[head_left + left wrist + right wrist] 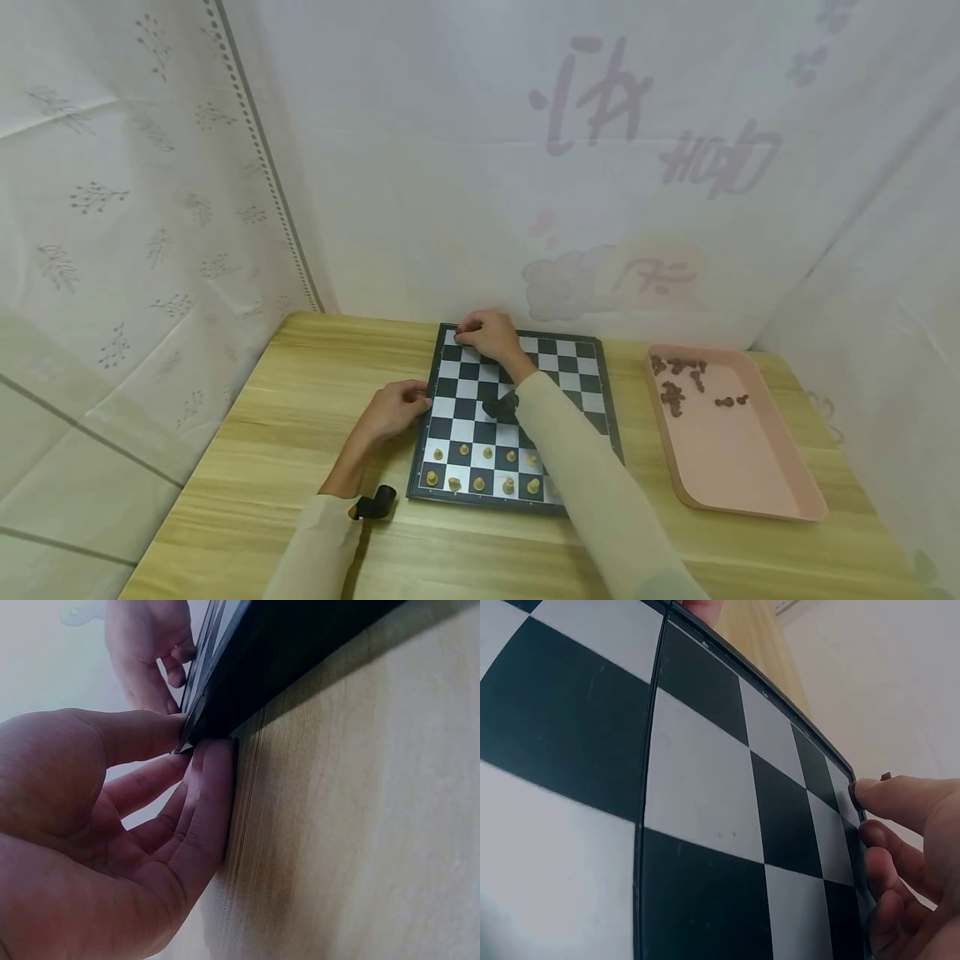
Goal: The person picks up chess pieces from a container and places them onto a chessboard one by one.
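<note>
Here, the right hand [492, 336] pinches a plastic-looking chessman [853, 797].

Head view: elevated, facing forward and down over the worktop [322, 383]. Wrist views: close-range, tilted, facing the left hand [112, 862] and right hand [919, 847]. Shared coverage: left edge of the chessboard [465, 408].

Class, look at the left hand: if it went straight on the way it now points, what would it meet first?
The left hand would meet the chessboard first, at its left edge; it appears to be touching that edge now, though exact depth is hard to judge.
</note>
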{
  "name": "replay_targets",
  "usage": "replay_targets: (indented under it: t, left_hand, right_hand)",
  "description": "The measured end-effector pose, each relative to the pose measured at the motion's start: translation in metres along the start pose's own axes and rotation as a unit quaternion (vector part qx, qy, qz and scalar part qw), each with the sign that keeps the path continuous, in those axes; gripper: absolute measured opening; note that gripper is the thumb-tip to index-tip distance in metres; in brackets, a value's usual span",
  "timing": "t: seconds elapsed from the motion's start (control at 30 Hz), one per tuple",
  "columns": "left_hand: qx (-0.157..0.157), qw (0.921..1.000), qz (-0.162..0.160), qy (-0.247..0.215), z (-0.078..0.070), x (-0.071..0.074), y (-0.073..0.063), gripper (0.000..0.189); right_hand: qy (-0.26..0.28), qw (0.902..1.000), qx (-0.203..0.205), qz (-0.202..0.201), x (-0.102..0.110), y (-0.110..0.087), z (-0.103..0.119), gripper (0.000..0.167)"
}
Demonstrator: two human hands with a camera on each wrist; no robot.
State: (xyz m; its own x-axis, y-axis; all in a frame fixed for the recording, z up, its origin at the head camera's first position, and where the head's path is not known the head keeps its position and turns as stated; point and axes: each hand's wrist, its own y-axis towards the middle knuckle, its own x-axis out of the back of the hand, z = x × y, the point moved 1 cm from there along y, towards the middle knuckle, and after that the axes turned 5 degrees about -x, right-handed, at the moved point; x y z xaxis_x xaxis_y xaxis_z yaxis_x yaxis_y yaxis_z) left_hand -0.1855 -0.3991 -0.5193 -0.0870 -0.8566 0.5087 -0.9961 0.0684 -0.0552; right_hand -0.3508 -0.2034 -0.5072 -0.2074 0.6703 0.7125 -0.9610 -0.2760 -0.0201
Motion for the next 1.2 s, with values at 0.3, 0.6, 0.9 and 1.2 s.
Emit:
replay_targets:
  t: [0.3, 0.6, 0.9, 1.2]
  left_hand:
    - [0.001, 1.0000, 0.006, 0.002, -0.001, -0.005, 0.002, 0.035]
    - [-0.002, 0.9999, 0.013, 0.004, -0.002, -0.005, 0.001, 0.037]
    - [-0.003, 0.9999, 0.013, 0.007, -0.003, -0.005, 0.000, 0.037]
    - [-0.003, 0.9999, 0.007, 0.011, 0.002, 0.001, -0.002, 0.034]
  right_hand:
    - [-0.010, 0.9998, -0.017, -0.001, 0.002, -0.003, -0.002, 0.013]
    - [-0.014, 0.9997, -0.018, -0.003, 0.005, -0.008, -0.001, 0.012]
    - [0.008, 0.9996, -0.008, 0.026, 0.012, -0.013, 0.000, 0.017]
    - [-0.023, 0.9951, 0.020, 0.094, 0.032, -0.018, -0.005, 0.032]
